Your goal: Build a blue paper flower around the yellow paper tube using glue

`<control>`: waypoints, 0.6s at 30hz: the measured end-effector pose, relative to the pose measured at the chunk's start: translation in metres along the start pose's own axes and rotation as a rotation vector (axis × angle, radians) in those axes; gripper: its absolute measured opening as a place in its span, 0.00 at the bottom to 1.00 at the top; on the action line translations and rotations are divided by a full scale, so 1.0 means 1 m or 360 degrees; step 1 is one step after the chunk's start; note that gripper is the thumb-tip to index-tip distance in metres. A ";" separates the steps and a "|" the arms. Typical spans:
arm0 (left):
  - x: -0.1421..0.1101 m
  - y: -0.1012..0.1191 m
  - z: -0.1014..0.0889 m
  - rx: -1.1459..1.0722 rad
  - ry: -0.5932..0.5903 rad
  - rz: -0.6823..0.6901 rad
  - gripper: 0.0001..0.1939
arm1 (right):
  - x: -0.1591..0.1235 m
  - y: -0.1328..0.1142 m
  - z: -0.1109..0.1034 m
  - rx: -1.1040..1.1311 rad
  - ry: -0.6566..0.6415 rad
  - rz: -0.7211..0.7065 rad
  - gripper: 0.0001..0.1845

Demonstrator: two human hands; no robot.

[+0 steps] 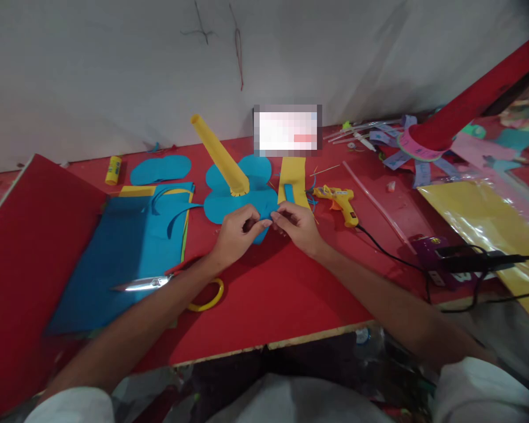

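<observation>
Both hands meet at the near right lobe of a blue paper flower [223, 207]. My left hand [242, 229] pinches with thumb and forefinger at the paper's edge. Facing it, my right hand [297, 226] has its fingertips pressed together on the same edge. Whether a smaller piece sits between the fingertips is hidden. A yellow paper tube [220, 155] rises tilted from the flower's middle, its base cut into small tabs. Under my left forearm lie scissors [147, 284] with a yellow handle loop. To the right of my right hand is a yellow glue gun [341, 200].
Blue paper sheets [114, 235] and a blue cutout [161, 169] lie left, near a yellow glue stick [113, 170]. A red board [39, 252] stands at far left. Yellow paper [293, 170], a clear stick [374, 202] and a black cable [392, 252] lie right. The table edge [273, 343] is near me.
</observation>
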State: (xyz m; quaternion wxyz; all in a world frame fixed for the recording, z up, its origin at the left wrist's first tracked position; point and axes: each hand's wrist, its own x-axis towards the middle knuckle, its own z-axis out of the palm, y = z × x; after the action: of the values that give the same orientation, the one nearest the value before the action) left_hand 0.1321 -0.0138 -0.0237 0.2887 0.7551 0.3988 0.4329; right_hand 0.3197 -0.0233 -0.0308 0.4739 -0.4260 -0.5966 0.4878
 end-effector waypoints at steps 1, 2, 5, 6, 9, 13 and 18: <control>0.000 0.000 0.000 -0.0024 -0.0003 -0.0001 0.26 | 0.000 -0.001 0.000 -0.0006 0.0021 -0.0001 0.31; 0.000 0.001 -0.001 -0.0046 0.0009 -0.0006 0.26 | 0.000 -0.001 0.000 -0.0014 0.0047 -0.0008 0.31; 0.002 0.003 -0.004 -0.0124 0.0089 -0.0056 0.27 | -0.003 -0.004 -0.001 -0.0035 0.0152 -0.0084 0.29; 0.003 0.003 -0.006 -0.0154 0.0121 -0.0076 0.27 | -0.004 -0.004 -0.002 -0.0052 0.0192 -0.0135 0.27; 0.007 -0.001 -0.008 -0.0199 0.0246 -0.0116 0.25 | -0.004 -0.005 -0.010 -0.0225 0.0040 -0.0366 0.20; 0.008 -0.009 -0.006 -0.0136 0.0436 -0.0114 0.23 | -0.002 -0.004 -0.017 -0.0429 -0.0398 -0.0689 0.15; 0.002 -0.009 -0.002 -0.0257 0.0303 -0.0157 0.16 | -0.003 0.000 -0.008 -0.0404 -0.0240 -0.0324 0.14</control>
State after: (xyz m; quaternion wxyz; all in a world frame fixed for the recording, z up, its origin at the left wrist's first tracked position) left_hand 0.1277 -0.0073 -0.0297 0.3305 0.6644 0.4249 0.5185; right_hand 0.3277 -0.0249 -0.0307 0.4171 -0.3820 -0.7274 0.3886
